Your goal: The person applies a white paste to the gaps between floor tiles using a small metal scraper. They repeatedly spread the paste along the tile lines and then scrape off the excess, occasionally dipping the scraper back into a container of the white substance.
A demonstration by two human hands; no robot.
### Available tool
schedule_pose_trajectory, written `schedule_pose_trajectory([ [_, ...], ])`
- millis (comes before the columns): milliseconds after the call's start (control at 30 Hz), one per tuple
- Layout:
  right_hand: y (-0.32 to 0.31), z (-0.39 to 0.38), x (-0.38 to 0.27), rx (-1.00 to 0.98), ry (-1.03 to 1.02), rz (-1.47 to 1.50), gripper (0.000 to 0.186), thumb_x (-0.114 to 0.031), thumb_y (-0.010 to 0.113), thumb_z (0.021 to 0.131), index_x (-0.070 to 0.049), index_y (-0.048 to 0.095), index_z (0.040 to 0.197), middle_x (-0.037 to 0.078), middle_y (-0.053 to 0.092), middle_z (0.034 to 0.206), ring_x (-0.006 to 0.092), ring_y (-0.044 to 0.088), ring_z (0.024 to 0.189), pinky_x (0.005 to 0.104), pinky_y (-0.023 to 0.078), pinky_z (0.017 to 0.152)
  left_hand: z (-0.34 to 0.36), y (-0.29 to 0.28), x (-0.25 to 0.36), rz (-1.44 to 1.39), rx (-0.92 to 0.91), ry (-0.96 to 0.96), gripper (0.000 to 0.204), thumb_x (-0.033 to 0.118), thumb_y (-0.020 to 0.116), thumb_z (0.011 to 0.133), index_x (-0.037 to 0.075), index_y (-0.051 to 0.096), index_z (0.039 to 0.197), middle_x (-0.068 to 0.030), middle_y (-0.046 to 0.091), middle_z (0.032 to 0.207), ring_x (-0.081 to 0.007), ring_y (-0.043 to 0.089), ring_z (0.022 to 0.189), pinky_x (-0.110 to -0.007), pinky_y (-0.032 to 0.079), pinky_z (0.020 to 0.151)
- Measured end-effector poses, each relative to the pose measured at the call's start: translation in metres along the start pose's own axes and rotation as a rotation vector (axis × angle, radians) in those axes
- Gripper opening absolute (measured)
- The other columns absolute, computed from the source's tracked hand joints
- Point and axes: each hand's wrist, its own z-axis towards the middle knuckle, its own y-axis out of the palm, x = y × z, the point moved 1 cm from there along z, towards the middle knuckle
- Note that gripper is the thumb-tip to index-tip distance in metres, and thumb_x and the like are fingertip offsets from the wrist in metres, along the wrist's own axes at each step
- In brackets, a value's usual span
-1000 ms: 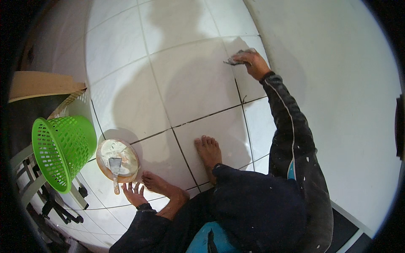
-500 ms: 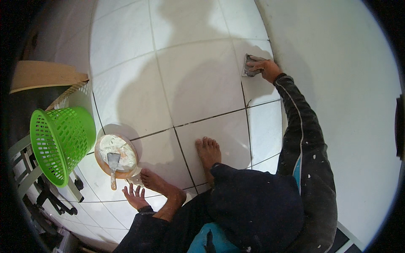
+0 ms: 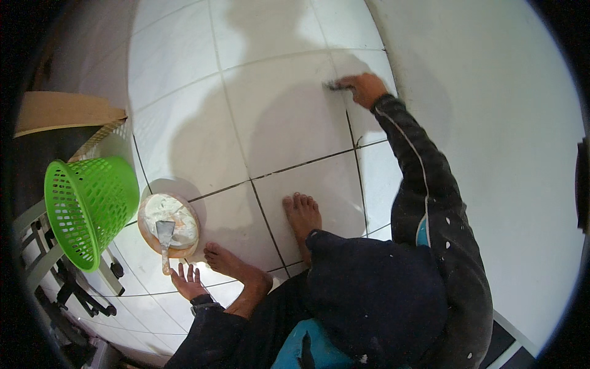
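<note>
Head view: a thin dark pad (image 3: 337, 85) sits pinched in the right hand (image 3: 367, 90), its black-sleeved arm (image 3: 424, 172) outstretched over glossy, pale floor tiles (image 3: 295, 123), while the left hand (image 3: 189, 285) hangs, fingers spread, near a putty knife (image 3: 165, 232) resting on a round bowl (image 3: 185, 251) of creamy white paste (image 3: 163, 207).

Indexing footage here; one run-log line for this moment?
right hand: holds small dark item, blurred | left hand: open, near scraper | scraper: over bowl of white paste | green basket: left of bowl
</note>
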Motion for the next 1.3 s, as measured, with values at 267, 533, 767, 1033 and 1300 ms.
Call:
schedule_pose_trajectory([
  [267, 0.023, -0.129, -0.032, -0.091, -0.097, 0.105, 0.042, 0.002, 0.054, 0.072, -0.019, 0.068, 0.106, 0.006, 0.069, 0.104, 0.0293, 0.067, 0.089, 0.042, 0.053, 0.079, 0.027, -0.01, 0.02, 0.053, -0.009, 0.105, 0.057, 0.036, 0.066, 0.087, 0.014, 0.042, 0.133, -0.0118, 0.046, 0.13, -0.0287, 0.053, 0.106, -0.042, 0.049, 0.09],
  [533, -0.004, -0.104, -0.039, 0.11, 0.266, 0.652, 0.035, 0.002, 0.056, 0.08, -0.007, 0.064, 0.114, 0.017, 0.067, 0.107, 0.0313, 0.065, 0.102, 0.039, 0.051, 0.09, 0.047, -0.004, 0.042, 0.342, -0.155, 0.016, 0.059, 0.034, 0.07, 0.086, 0.012, 0.044, 0.135, -0.0071, 0.058, 0.12, -0.0209, 0.064, 0.09, -0.032, 0.056, 0.073],
  [767, 0.027, -0.098, -0.013, 0.145, -0.076, 0.614, 0.042, 0.018, 0.053, 0.078, -0.01, 0.07, 0.105, 0.007, 0.066, 0.118, 0.0273, 0.047, 0.13, 0.036, 0.04, 0.107, 0.049, -0.01, 0.054, 0.554, -0.209, 0.038, 0.052, 0.035, 0.067, 0.088, 0.008, 0.05, 0.13, -0.0068, 0.06, 0.115, -0.0176, 0.064, 0.085, -0.029, 0.057, 0.064],
  [1033, 0.047, -0.114, 0.03, -0.114, -0.128, 0.231, 0.046, 0.012, 0.054, 0.072, -0.02, 0.072, 0.099, -0.007, 0.062, 0.126, 0.0142, 0.041, 0.134, 0.0501, 0.015, 0.119, 0.062, -0.028, 0.048, 0.572, -0.162, 0.148, 0.042, 0.039, 0.067, 0.088, 0.005, 0.059, 0.111, -0.0044, 0.057, 0.089, -0.0097, 0.057, 0.06, -0.025, 0.056, 0.051],
  [1300, 0.007, -0.102, 0.034, -0.063, -0.089, 0.072, 0.036, 0.01, 0.05, 0.083, -0.016, 0.07, 0.098, -0.003, 0.066, 0.119, 0.0174, 0.045, 0.131, 0.0506, 0.024, 0.115, 0.047, -0.007, 0.058, 0.581, -0.266, -0.02, 0.044, 0.04, 0.069, 0.086, 0.004, 0.056, 0.107, -0.0033, 0.056, 0.08, -0.0067, 0.051, 0.054, -0.028, 0.058, 0.053],
])
